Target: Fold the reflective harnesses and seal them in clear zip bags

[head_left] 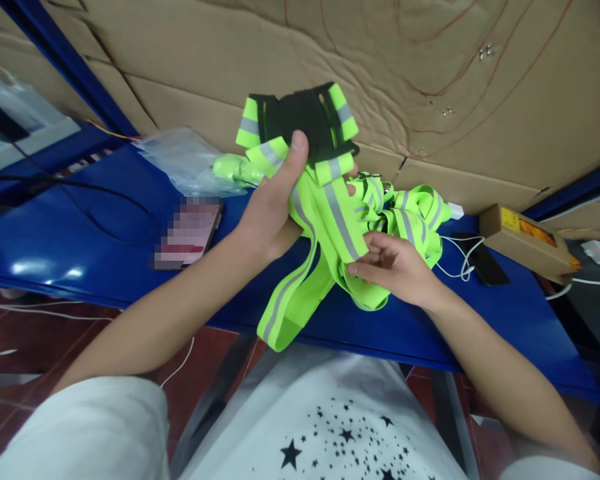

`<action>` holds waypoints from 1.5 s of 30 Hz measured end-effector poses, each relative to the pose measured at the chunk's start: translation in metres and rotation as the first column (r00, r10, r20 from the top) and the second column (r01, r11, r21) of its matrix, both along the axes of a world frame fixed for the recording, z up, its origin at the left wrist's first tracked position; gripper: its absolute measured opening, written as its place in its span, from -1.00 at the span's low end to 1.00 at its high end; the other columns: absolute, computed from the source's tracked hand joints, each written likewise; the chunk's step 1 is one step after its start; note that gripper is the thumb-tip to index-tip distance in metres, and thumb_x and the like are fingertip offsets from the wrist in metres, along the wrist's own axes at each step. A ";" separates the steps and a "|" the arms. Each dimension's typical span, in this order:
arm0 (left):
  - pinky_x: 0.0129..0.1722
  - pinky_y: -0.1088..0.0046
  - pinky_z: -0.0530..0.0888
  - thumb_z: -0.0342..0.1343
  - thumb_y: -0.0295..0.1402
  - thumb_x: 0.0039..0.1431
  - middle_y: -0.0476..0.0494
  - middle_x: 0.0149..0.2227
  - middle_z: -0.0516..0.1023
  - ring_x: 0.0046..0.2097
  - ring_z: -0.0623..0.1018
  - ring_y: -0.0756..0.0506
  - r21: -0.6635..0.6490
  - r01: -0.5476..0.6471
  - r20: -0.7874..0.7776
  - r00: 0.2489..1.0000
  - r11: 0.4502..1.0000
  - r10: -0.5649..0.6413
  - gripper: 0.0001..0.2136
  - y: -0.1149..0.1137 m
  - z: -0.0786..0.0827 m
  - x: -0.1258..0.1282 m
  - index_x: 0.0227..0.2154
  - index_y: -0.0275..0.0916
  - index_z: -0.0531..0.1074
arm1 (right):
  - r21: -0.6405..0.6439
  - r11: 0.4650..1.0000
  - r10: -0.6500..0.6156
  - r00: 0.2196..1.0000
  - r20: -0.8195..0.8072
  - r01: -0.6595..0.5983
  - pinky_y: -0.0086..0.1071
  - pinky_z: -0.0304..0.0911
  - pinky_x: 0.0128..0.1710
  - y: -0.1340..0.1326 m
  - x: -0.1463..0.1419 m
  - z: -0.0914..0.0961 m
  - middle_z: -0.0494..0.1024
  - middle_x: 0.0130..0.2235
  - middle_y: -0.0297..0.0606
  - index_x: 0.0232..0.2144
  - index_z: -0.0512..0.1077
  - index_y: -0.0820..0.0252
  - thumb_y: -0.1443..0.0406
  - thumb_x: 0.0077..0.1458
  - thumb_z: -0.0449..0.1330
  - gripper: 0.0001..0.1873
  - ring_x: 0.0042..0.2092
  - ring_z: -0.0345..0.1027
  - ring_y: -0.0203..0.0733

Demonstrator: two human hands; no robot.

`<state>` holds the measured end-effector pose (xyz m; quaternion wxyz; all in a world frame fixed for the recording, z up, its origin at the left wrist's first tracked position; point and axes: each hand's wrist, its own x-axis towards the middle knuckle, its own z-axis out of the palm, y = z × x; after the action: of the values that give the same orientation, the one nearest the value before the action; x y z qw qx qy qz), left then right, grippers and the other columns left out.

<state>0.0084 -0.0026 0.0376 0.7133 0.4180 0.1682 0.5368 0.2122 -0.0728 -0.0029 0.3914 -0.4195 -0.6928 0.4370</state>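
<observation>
My left hand [275, 193] grips a neon-yellow reflective strap harness [340, 213], its thumb pressed on the black back piece [300, 120] where several straps meet. Grey stripes run along the straps, and one loop hangs down past the table's front edge. Lower on the right, my right hand [397, 267] pinches one of the hanging straps between thumb and fingers. Behind that hand lies a heap of similar yellow straps [415, 213] on the blue table. Part of my left hand's fingers is hidden behind the straps.
On the blue table [95, 227] lie a phone [193, 233], clear plastic bags [180, 157] and a yellow-green bundle [235, 170]. At right are a dark phone [485, 260], a white cable [463, 257] and a cardboard box [525, 237]. A cardboard wall [205, 53] stands behind.
</observation>
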 end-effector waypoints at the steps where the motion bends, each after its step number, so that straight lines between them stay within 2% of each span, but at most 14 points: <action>1: -0.17 0.48 0.57 0.07 -0.03 0.43 -0.08 -0.20 0.68 -0.28 0.62 -0.01 0.011 -0.042 0.014 0.999 0.999 0.042 -0.58 0.005 0.002 -0.002 -0.08 -0.36 0.54 | 0.045 0.999 -0.030 0.998 0.054 0.028 -0.39 0.26 -0.46 -0.002 0.002 -0.005 0.44 -0.40 -0.43 -0.20 0.42 0.03 0.23 0.17 0.34 -0.82 -0.45 0.32 -0.29; 4: 0.05 0.50 0.52 -0.18 -0.17 0.57 -0.04 -0.24 0.63 -0.15 0.64 0.03 0.057 -0.198 0.116 0.975 0.979 0.190 -0.57 0.019 0.008 -0.008 -0.06 -0.40 0.49 | 0.328 0.930 -0.218 0.967 0.133 0.165 -0.37 0.26 -0.36 -0.002 0.007 -0.011 0.44 -0.35 -0.38 -0.23 0.45 0.06 0.35 0.20 0.27 -0.90 -0.38 0.32 -0.28; 6: 0.21 0.46 0.43 -0.25 -0.22 0.58 -0.06 -0.20 0.62 0.06 0.60 0.00 0.080 -0.247 0.168 0.958 0.966 0.231 -0.57 0.025 0.011 -0.012 -0.03 -0.41 0.47 | 0.388 0.904 -0.230 0.970 0.083 0.181 -0.31 0.34 -0.18 0.002 0.006 -0.012 0.48 -0.23 -0.30 -0.26 0.45 0.06 0.35 0.18 0.29 -0.90 -0.18 0.41 -0.20; 9: 0.34 0.30 0.36 -0.22 -0.17 0.57 -0.10 -0.13 0.65 0.24 0.51 -0.11 0.087 -0.221 0.094 0.972 0.971 0.213 -0.57 0.024 0.011 -0.011 -0.05 -0.33 0.51 | 0.139 0.978 -0.134 0.980 -0.149 0.155 -0.22 0.40 0.00 0.007 0.001 -0.013 0.52 -0.02 -0.24 -0.24 0.39 0.03 0.21 0.23 0.28 -0.87 0.07 0.43 -0.11; 12: 0.39 0.18 0.31 -0.21 -0.14 0.55 -0.09 -0.11 0.68 0.29 0.46 -0.20 0.071 -0.212 -0.010 0.977 0.975 0.213 -0.56 0.018 0.009 -0.007 -0.11 -0.22 0.55 | -0.195 0.980 -0.109 0.921 -0.374 0.036 -0.22 0.46 -0.16 0.008 -0.005 -0.012 0.57 -0.11 -0.28 -0.19 0.33 0.00 0.02 0.31 0.17 -0.76 -0.12 0.53 -0.13; 17: 0.42 0.24 0.25 -0.18 -0.21 0.56 -0.07 -0.02 0.67 0.37 0.35 -0.14 0.038 -0.267 0.042 0.963 0.963 0.266 -0.62 0.030 0.004 -0.009 -0.11 -0.25 0.53 | -0.263 0.925 0.132 0.881 -0.454 -0.274 -0.31 0.39 -0.39 -0.002 -0.001 -0.005 0.59 -0.15 -0.29 0.19 0.32 -0.04 -0.06 0.09 0.38 -0.31 -0.40 0.38 -0.26; 20: 0.41 0.20 0.24 -0.16 -0.18 0.55 -0.17 0.03 0.64 0.38 0.32 -0.14 -0.013 -0.315 0.067 0.947 0.949 0.315 -0.61 0.047 0.004 -0.020 -0.11 -0.33 0.51 | -0.198 0.926 0.273 0.934 -0.231 -0.320 -0.35 0.36 -0.38 -0.004 0.008 -0.005 0.60 -0.22 -0.23 0.17 0.42 0.11 0.00 0.22 0.29 -0.43 -0.37 0.37 -0.27; 23: 0.44 0.18 0.17 -0.18 -0.16 0.56 -0.13 0.06 0.63 0.36 0.33 -0.12 -0.036 -0.380 0.083 0.921 0.924 0.381 -0.61 0.059 0.006 -0.030 -0.07 -0.31 0.48 | 0.132 0.988 0.037 0.960 0.277 -0.076 -0.26 0.40 -0.22 -0.001 0.015 -0.010 0.59 -0.23 -0.18 0.11 0.47 0.18 0.18 0.42 0.02 -0.63 -0.26 0.44 -0.18; 26: 0.45 0.28 0.14 -0.21 -0.14 0.56 0.02 0.01 0.65 0.29 0.37 -0.04 -0.032 -0.409 0.100 0.907 0.912 0.410 -0.62 0.062 0.008 -0.036 -0.03 -0.23 0.46 | 0.565 0.824 -0.420 0.729 0.541 0.055 -0.01 0.35 0.00 0.001 0.014 -0.016 0.55 -0.08 -0.01 0.22 0.38 0.22 0.34 0.39 -0.09 -0.55 -0.03 0.42 0.07; 29: 0.39 0.34 0.23 -0.23 -0.13 0.56 0.02 -0.14 0.66 0.20 0.42 -0.03 0.004 -0.389 0.116 0.915 0.921 0.386 -0.61 0.062 0.009 -0.040 -0.12 -0.20 0.47 | 0.632 0.775 -0.532 0.574 0.623 0.032 0.11 0.30 0.00 -0.001 0.007 -0.019 0.49 0.02 0.10 0.35 0.20 0.27 0.22 0.40 0.00 -0.45 0.03 0.35 0.22; 33: 0.28 0.41 0.36 -0.27 -0.07 0.54 -0.04 -0.22 0.64 0.05 0.49 -0.04 0.122 -0.292 0.128 0.952 0.948 0.277 -0.52 0.058 0.014 -0.046 -0.21 -0.22 0.50 | 0.527 0.849 -0.417 0.665 0.619 0.042 0.17 0.24 0.07 -0.003 0.003 -0.021 0.46 0.09 0.07 0.42 0.05 0.19 -0.05 0.27 0.20 -0.15 0.07 0.32 0.25; 37: 0.11 0.53 0.44 -0.27 -0.12 0.56 -0.04 -0.19 0.63 -0.06 0.54 -0.01 0.172 -0.306 0.095 0.951 0.936 0.294 -0.51 0.043 0.024 -0.040 -0.21 -0.22 0.53 | 0.511 0.857 -0.310 0.864 0.397 0.073 0.03 0.29 0.13 0.000 0.008 -0.014 0.46 0.07 -0.04 0.35 0.17 0.08 0.07 0.38 0.10 -0.42 0.08 0.36 0.05; 41: -0.08 0.51 0.53 -0.30 -0.13 0.56 -0.09 -0.24 0.64 -0.19 0.60 -0.02 0.141 -0.164 0.065 0.986 0.976 0.156 -0.47 0.019 0.029 -0.024 -0.20 -0.28 0.55 | 0.562 0.808 -0.354 0.909 0.221 0.179 -0.12 0.37 0.02 0.003 0.013 -0.006 0.52 -0.03 -0.14 0.18 0.37 0.07 0.21 0.41 0.09 -0.65 -0.04 0.44 -0.09; 45: -0.10 0.48 0.55 -0.38 -0.11 0.57 -0.06 -0.30 0.62 -0.20 0.64 -0.04 0.135 -0.086 0.042 0.996 0.987 0.081 -0.42 0.006 0.031 -0.018 -0.18 -0.31 0.53 | 0.532 0.842 -0.141 0.917 0.374 -0.088 -0.16 0.40 -0.06 0.004 0.008 -0.014 0.61 -0.12 -0.22 -0.08 0.50 0.08 0.38 0.37 0.09 -0.79 -0.08 0.49 -0.11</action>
<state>-0.0092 0.0033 0.0688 0.6629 0.4486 0.1353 0.5840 0.2204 -0.0690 -0.0171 0.3500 -0.3822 -0.8461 0.1246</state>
